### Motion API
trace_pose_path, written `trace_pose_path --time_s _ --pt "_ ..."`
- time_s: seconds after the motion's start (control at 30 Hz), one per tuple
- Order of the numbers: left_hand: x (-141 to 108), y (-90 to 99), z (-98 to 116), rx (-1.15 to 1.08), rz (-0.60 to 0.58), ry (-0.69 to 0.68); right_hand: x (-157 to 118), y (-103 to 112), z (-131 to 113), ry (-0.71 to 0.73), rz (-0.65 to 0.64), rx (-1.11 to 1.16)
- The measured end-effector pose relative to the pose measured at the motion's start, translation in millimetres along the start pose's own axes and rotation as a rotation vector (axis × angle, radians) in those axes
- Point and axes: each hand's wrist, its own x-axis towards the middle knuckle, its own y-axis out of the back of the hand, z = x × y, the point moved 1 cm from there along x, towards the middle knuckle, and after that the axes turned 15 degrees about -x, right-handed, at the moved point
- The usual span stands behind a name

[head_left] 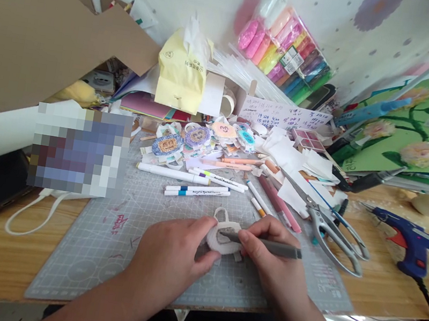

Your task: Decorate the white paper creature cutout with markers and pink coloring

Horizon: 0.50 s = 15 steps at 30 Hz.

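Near the front of the grey cutting mat (102, 251), my left hand (171, 251) pinches a small white paper piece (223, 244) between thumb and fingers. This piece is rounded, with a loop at its top and a grey patch in its middle. My right hand (274, 259) is closed around a grey marker pen (282, 249), whose tip meets the grey patch. Behind my hands lie white paint markers (197, 190). Farther back, several coloured paper pieces (168, 145) with similar loops and drawn centres sit in a heap.
Large scissors (333, 233) lie at the mat's right edge, beside a blue glue gun (409, 240) with its cord. A yellow tissue pack (183, 74) and a pack of coloured clay (288, 53) stand behind. Brown cardboard (47, 36) leans at left.
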Motion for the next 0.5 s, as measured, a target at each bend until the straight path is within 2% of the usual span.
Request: trace_pose_path --time_s 0.23,0.5 --pt "0.4 -1.2 -0.8 -0.011 0.012 -0.002 -0.8 0.3 1.4 0.079 -0.091 -0.060" --pt "0.2 0.0 -0.3 0.007 0.002 -0.004 -1.4 4.7 8.6 0.006 0.004 0.026"
